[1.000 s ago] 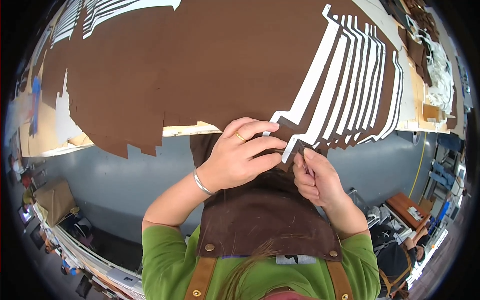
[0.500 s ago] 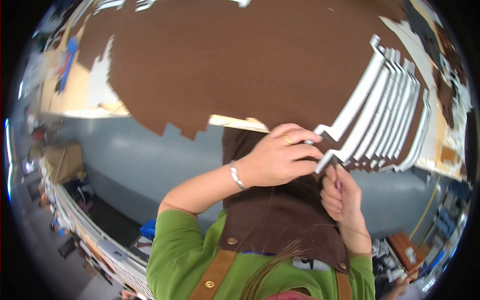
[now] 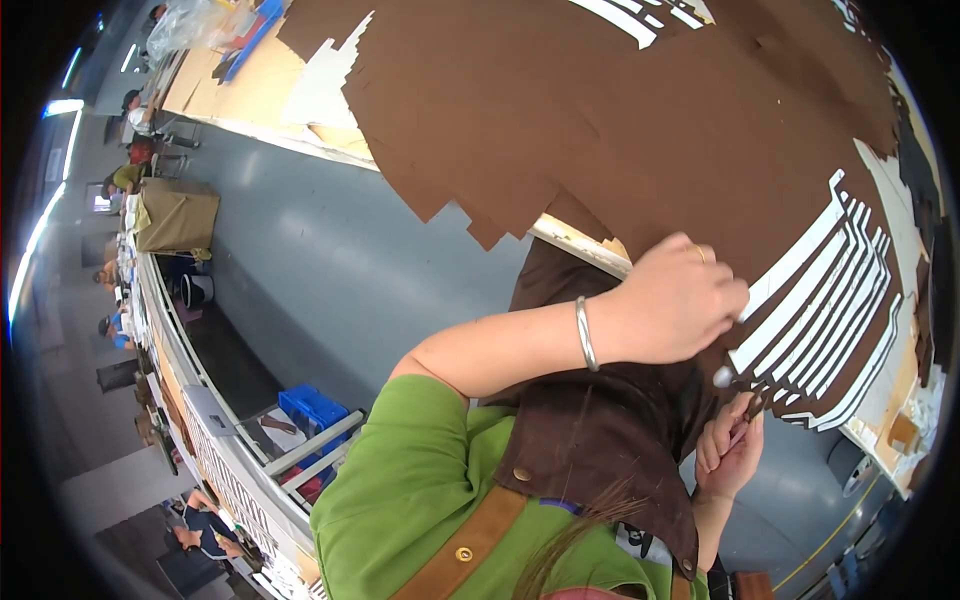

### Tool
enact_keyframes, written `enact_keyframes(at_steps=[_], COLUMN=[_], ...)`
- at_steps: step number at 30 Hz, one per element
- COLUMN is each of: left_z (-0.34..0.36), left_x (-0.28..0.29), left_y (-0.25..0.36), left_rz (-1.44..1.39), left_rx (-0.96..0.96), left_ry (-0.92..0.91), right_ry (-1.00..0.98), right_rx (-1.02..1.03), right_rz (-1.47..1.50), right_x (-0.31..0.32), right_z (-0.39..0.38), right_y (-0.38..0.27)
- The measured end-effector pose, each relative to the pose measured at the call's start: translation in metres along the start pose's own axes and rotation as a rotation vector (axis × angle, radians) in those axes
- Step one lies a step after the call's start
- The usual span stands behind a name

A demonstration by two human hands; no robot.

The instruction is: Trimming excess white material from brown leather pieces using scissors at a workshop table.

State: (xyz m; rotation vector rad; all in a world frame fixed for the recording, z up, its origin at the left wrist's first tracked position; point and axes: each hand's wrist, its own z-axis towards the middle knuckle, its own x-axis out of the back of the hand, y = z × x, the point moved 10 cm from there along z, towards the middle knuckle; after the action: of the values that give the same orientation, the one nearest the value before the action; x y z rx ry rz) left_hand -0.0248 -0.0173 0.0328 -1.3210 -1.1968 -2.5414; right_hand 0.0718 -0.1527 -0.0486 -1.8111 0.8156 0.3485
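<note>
A large brown leather-like sheet (image 3: 600,120) lies over the table and hangs past its near edge. White strips (image 3: 815,310), narrow and stepped at the ends, lie side by side on its right part. My left hand (image 3: 685,300) is at the near end of the leftmost strips, its fingers curled down; the fingertips and whatever they hold are hidden. Just below and to the right, my right hand (image 3: 728,448) grips a slim dark tool (image 3: 757,403) with a pinkish handle. The tool's tip is close to the strips' near ends, and its exact kind is unclear.
The wooden table edge (image 3: 580,240) shows by my apron. More white strips (image 3: 625,20) lie at the far side. A blue tool (image 3: 255,38) and clear plastic (image 3: 190,30) are at the far left. Behind the left floor, a blue crate (image 3: 318,415) stands beside a long bench; people work beyond.
The view has swung, shifting the scene. My left hand has gone from spread fingers over the strip ends to curled fingers. My right hand has dropped slightly away from it, still gripping the tool.
</note>
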Motion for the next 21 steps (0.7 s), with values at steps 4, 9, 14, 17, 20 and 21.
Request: enact_keyframes(at_steps=[4, 9, 14, 17, 20, 21], left_z=[-0.002, 0.009, -0.005, -0.02, -0.022, -0.022], left_x=[-0.011, 0.018, 0.014, -0.023, -0.036, -0.039], left_y=[0.009, -0.029, 0.019, 0.046, 0.063, 0.067], left_rz=[-0.051, 0.074, 0.361, 0.146, 0.122, 0.163], left_rx=[-0.056, 0.214, -0.259, -0.375, -0.441, -0.483], left_ry=[-0.047, 0.158, 0.263, -0.006, -0.095, -0.111], right_ry=[0.112, 0.083, 0.044, 0.065, 0.074, 0.047], right_rx=[0.245, 0.152, 0.097, -0.026, -0.178, -0.233], right_rz=[-0.282, -0.372, -0.262, -0.147, -0.035, 0.029], right_x=[0.008, 0.018, 0.015, 0.019, 0.023, 0.02], right_z=[-0.007, 0.012, 0.004, -0.001, -0.01, -0.012], right_y=[-0.017, 0.003, -0.001, 0.006, 0.019, 0.025])
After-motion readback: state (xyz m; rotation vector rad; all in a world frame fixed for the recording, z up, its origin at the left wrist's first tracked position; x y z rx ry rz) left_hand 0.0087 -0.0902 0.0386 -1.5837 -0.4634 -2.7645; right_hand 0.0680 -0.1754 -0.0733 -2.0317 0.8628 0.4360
